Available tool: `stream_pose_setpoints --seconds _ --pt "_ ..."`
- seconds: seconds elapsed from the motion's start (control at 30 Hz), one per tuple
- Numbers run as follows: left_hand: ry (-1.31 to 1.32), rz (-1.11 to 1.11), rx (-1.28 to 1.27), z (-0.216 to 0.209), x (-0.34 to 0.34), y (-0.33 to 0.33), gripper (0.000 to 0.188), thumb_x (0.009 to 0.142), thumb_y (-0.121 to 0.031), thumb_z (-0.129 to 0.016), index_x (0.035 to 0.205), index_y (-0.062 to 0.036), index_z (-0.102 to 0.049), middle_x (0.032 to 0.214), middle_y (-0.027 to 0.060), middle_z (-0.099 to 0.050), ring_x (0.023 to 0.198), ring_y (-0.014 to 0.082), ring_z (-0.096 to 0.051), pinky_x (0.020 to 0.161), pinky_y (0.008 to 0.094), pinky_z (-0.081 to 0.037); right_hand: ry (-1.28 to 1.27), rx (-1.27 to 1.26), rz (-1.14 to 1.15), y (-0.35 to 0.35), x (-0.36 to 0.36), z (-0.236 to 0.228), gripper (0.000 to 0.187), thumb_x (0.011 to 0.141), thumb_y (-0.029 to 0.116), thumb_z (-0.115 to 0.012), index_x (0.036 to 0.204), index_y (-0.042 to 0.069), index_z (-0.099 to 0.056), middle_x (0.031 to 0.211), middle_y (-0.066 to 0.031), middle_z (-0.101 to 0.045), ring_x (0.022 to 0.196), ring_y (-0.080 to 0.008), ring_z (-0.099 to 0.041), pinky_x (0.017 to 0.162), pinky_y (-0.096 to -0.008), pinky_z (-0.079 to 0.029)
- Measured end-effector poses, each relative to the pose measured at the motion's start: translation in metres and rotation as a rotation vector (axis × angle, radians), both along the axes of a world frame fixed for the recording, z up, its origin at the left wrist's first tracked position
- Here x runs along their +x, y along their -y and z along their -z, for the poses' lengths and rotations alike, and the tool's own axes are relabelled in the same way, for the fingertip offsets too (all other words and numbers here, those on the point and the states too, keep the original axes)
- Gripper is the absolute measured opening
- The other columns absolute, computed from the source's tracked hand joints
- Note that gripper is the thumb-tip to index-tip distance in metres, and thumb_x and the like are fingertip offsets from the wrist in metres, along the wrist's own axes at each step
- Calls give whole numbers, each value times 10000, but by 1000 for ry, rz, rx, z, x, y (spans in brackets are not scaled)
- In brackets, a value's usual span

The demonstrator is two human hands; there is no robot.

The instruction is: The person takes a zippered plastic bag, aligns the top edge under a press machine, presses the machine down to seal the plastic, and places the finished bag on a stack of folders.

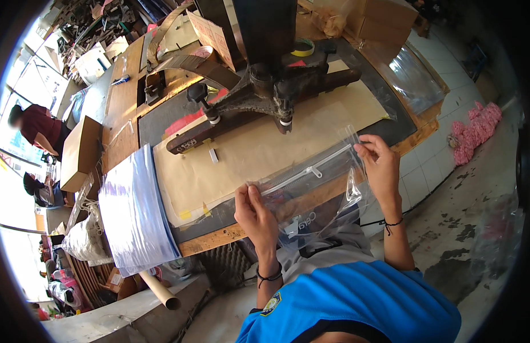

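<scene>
Left hand (255, 217) and right hand (381, 166) pinch a clear zippered pouch (325, 196) by its ends, centre frame! Straightening it, apparently; next move calls for even tension.

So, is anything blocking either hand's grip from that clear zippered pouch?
Nothing visible: the left-hand grip and right-hand grip pinch the clear zippered pouch at opposite ends. The black metal machine frame stands beyond it, not between.

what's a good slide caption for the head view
Left hand and right hand hold a clear zippered pouch before a black metal machine.
</scene>
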State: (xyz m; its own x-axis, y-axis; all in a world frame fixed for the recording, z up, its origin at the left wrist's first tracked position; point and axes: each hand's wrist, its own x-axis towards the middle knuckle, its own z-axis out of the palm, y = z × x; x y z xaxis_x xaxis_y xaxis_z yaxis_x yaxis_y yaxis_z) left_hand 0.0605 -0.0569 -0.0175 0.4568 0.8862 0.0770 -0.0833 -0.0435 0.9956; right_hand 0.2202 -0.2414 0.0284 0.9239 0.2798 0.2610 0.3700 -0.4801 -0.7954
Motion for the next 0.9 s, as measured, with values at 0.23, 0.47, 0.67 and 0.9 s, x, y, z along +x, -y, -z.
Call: stream_pose_setpoints --seconds 0.23,0.47,0.67,0.9 --pt "-11 1 -44 -4 -1 1 238 1058 -151 -482 926 35 -554 739 -24 -504 657 32 -411 557 201 -383 -69 135 -109 2 2 2 239 1002 139 -594 1196 2 -563 795 -89 -673 701 -145 -624 663 -286 -489" --pt "-8 -18 -37 -4 0 2 239 1057 -153 -488 914 28 -549 740 -30 -498 677 31 -396 566 199 -339 10 150 -93 -3 -3 13 296 964 201 -673 1138 -14 -566 750 -39 -630 660 -102 -560 631 -267 -459" --pt "18 -17 -70 -11 3 5 235 1059 -153 -479 917 21 -549 745 -28 -479 686 34 -402 559 206 -418 -202 230 -55 -5 -13 2 304 963 244 -679 1059 -33 -598 795 -46 -686 685 -69 -570 648 -221 -454" --pt "31 45 -49 -9 -6 2 229 1065 -162 -468 940 13 -546 783 -20 -501 706 36 -449 555 207 -440 -441 246 -287 18 -9 -18 317 1031 312 -554 989 1 -602 1128 -146 -701 1000 -104 -609 880 -260 -457"
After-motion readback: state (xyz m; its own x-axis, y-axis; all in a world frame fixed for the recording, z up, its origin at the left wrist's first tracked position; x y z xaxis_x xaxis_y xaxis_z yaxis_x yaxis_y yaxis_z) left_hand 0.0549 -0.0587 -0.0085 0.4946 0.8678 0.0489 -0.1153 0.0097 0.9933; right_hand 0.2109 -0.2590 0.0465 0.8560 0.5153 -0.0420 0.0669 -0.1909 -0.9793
